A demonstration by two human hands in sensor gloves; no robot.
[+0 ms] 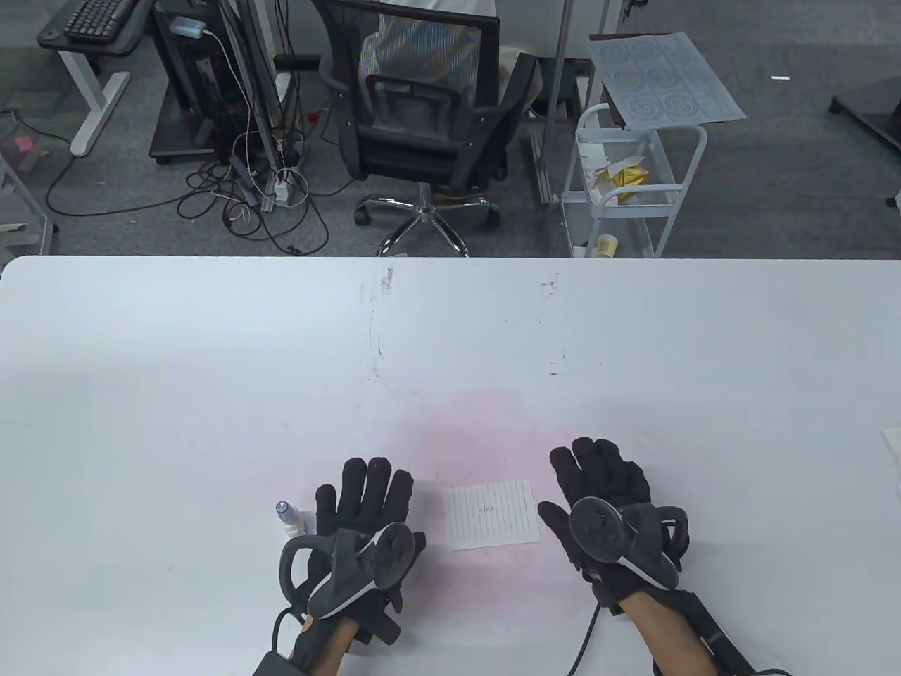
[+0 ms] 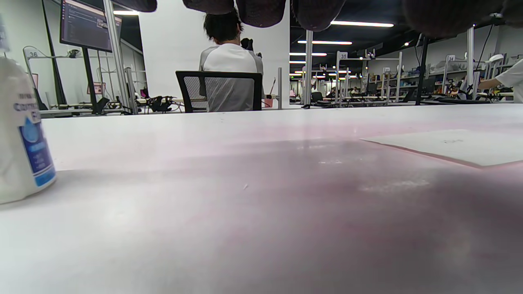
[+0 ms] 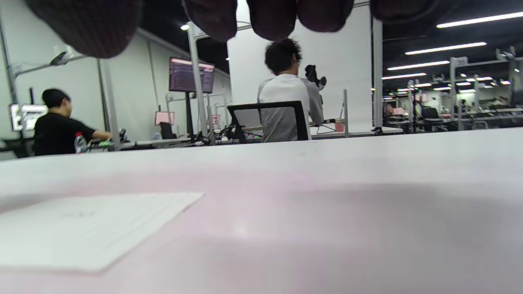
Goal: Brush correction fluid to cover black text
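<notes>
A small lined paper sheet (image 1: 492, 514) with a short black text (image 1: 486, 508) lies on the white table (image 1: 450, 338) between my hands. It also shows in the left wrist view (image 2: 453, 143) and the right wrist view (image 3: 90, 228). A white correction fluid bottle (image 1: 288, 517) with a blue label stands just left of my left hand, close in the left wrist view (image 2: 22, 134). My left hand (image 1: 366, 507) is open with fingers spread, palm down over the table, holding nothing. My right hand (image 1: 598, 479) is open and empty to the right of the sheet.
A black office chair (image 1: 422, 120) and a white cart (image 1: 633, 176) stand beyond the table's far edge. Another paper's corner (image 1: 892, 451) shows at the table's right edge. Faint scuff marks (image 1: 380, 331) run across the middle of the table.
</notes>
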